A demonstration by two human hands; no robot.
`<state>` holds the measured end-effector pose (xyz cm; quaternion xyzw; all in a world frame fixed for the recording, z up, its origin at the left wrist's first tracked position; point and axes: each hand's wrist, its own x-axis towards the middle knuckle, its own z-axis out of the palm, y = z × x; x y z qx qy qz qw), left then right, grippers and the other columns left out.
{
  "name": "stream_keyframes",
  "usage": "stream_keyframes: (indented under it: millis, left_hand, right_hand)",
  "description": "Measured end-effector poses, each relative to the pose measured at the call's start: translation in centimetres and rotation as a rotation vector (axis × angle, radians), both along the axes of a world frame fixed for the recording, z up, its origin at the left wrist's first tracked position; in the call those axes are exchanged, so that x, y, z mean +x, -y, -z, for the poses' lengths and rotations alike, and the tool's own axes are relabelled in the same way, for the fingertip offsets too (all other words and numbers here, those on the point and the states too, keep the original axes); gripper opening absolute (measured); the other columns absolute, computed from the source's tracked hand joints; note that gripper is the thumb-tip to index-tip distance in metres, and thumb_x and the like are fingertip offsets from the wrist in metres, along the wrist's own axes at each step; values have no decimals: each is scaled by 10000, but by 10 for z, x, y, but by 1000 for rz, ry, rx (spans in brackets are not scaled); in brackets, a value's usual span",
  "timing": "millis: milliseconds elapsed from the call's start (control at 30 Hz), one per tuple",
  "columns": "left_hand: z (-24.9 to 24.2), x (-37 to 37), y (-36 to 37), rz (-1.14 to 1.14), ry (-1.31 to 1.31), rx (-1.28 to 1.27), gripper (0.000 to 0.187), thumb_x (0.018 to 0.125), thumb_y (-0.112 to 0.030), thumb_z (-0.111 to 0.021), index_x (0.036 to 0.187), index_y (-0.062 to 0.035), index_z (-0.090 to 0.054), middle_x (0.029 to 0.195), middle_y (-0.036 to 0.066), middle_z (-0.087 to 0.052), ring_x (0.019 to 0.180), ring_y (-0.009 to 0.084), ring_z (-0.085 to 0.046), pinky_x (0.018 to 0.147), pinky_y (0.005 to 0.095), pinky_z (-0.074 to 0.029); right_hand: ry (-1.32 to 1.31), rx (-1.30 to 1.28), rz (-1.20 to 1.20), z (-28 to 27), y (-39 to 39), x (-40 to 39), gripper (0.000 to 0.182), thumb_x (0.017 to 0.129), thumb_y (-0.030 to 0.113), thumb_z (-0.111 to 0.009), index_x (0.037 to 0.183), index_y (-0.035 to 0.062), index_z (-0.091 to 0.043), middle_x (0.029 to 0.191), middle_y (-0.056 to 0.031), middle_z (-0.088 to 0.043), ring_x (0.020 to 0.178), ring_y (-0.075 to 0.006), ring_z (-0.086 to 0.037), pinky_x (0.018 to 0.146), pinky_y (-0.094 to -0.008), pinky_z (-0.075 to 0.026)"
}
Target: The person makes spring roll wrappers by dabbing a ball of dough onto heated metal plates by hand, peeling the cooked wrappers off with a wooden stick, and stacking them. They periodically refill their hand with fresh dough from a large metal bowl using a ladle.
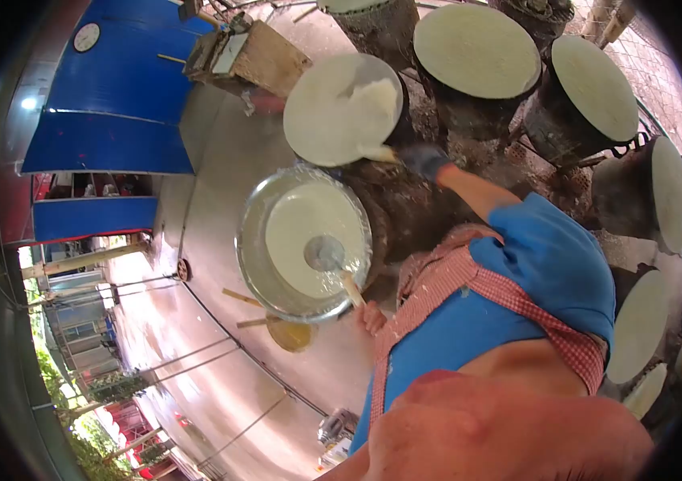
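Two hands are busy at neighbouring rims. The left hand [371, 318] is closed around the wooden handle [352, 290] of a ladle, just outside the basin's edge on the body side. The ladle's round head [325, 252] sits within the wide metal basin [246, 272], at the white liquid [289, 232], nearer the body-side edge than the far one. If the handle were tilted sharply or pulled over that edge with the head full, liquid would likely slop onto the floor [213, 184] or the checked apron [421, 317].

The right hand [425, 160], dark-gloved and blurred, is at the end of a pale handle [378, 152] by the body-side edge of the nearest white-topped pot [317, 104]. I cannot tell how tightly its fingers close, so a slip there is possible. A careless sweep could snag or tear the pale layer on top. With other dark pots [477, 112] close around that arm, a forearm brushing a rim might be burnt, if they are hot. Reaching both ways at once splits attention, which makes either mishap likelier.
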<state>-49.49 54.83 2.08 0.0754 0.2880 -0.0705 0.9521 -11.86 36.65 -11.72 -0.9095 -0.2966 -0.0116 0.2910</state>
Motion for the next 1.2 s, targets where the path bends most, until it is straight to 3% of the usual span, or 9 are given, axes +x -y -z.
stream_keyframes:
  millis: [100, 333, 500, 567, 700, 833, 1067, 1167, 1200]
  left_hand:
    - [-10, 31, 4, -56, -325, 93, 246, 869, -306, -440, 766, -87, -486, 425, -49, -243, 349, 48, -240, 340, 179, -230]
    - [18, 55, 14, 63, -122, -2, 261, 870, -274, -435, 684, -95, -395, 478, -40, -285, 377, 47, -245, 347, 176, -241]
    - [15, 50, 15, -21, -200, -30, 273, 871, -272, -433, 669, -97, -378, 487, -37, -290, 379, 46, -246, 347, 177, -242]
    - [-8, 21, 15, -72, -294, -23, 277, 871, -271, -433, 663, -97, -371, 490, -36, -292, 380, 46, -247, 347, 177, -243]
    - [-13, 23, 5, -88, -329, -20, 288, 871, -269, -432, 651, -98, -358, 497, -33, -296, 382, 46, -248, 347, 178, -244]
    - [11, 48, -11, -35, -247, -56, 298, 871, -267, -430, 639, -99, -344, 504, -31, -300, 384, 46, -250, 347, 178, -246]
    - [36, 60, -24, -84, -232, -149, 309, 874, -243, -418, 621, -93, -322, 520, -23, -302, 387, 52, -256, 349, 186, -255]
    - [41, 55, -50, -105, -126, -326, 297, 877, -203, -397, 615, -91, -315, 525, -15, -297, 385, 63, -270, 347, 199, -267]
    - [46, 61, -50, -150, -137, -435, 290, 878, -185, -386, 612, -95, -314, 523, -13, -294, 383, 69, -278, 344, 206, -271]
  right_hand:
    - [-631, 367, 183, 34, 32, 31, 324, 813, 341, -428, 1013, 138, -582, 1009, -130, -573, 873, -289, -557, 757, -339, -434]
    - [11, -44, 19, -47, 29, 54, 289, 858, 323, -440, 967, 115, -610, 798, -99, -629, 678, -170, -570, 683, -279, -439]
    - [-273, 277, 266, 40, 72, 110, 265, 853, 290, -433, 1009, 152, -595, 876, -146, -601, 744, -260, -590, 714, -315, -441]
    - [-567, 22, 421, -71, 27, 164, 403, 804, 440, -446, 1011, 121, -579, 910, -184, -582, 797, -274, -586, 727, -340, -430]
    - [-299, 239, 246, -19, -15, 253, 442, 749, 465, -496, 945, 84, -605, 907, -154, -599, 849, -277, -581, 759, -335, -427]
    - [-963, 416, 489, -18, -17, 145, 239, 782, 267, -555, 962, 123, -619, 903, -114, -624, 832, -190, -587, 752, -268, -426]
    - [-652, 304, 333, -59, 32, 116, 349, 719, 319, -627, 962, 69, -608, 922, -128, -615, 836, -245, -581, 765, -276, -429]
    - [-149, -233, 152, -22, 7, 62, 288, 733, 248, -627, 960, 72, -617, 917, -97, -627, 837, -208, -585, 760, -262, -430]
    - [-466, 172, 278, -2, -4, 51, 284, 722, 240, -643, 957, 82, -623, 907, -76, -632, 829, -179, -584, 755, -257, -431]
